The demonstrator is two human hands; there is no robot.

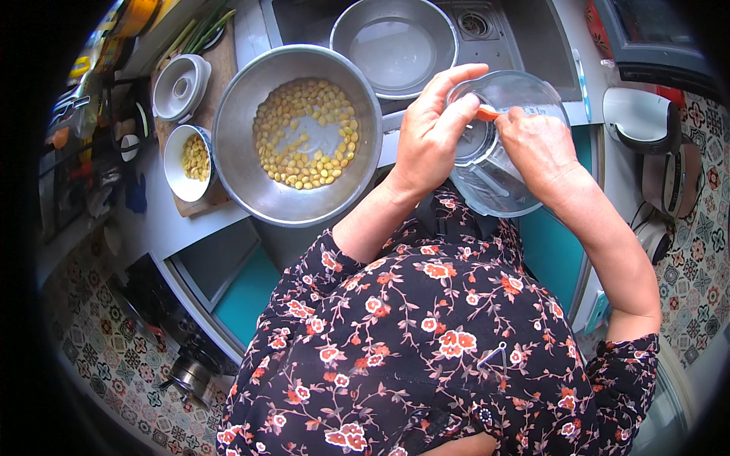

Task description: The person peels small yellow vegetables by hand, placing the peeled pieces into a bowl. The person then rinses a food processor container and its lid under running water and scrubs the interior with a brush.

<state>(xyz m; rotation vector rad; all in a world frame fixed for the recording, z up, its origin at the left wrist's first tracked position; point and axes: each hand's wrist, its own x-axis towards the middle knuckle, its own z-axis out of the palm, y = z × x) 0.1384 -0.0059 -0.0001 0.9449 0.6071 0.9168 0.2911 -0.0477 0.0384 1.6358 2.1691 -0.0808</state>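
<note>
Over a clear blender jug [496, 199] in front of my body, my left hand [429, 134] and my right hand [536, 139] come close together. A small orange piece [487, 113] is between them, pinched in my right fingertips. My left thumb presses its other end, and my left index finger points outward over the jug's rim. A blade shows at the jug's bottom. I cannot tell exactly what the orange piece is. To the left of my hands, a large steel bowl [234, 122] holds yellow soaked beans [311, 176] in water.
Behind, a steel basin [393, 51] with water sits in the sink [513, 34]. On a wooden board [225, 57] at left are a white bowl [174, 165] of pale beans, a grey lidded container [181, 88] and green onions [199, 31]. A toothbrush [582, 85] lies right.
</note>
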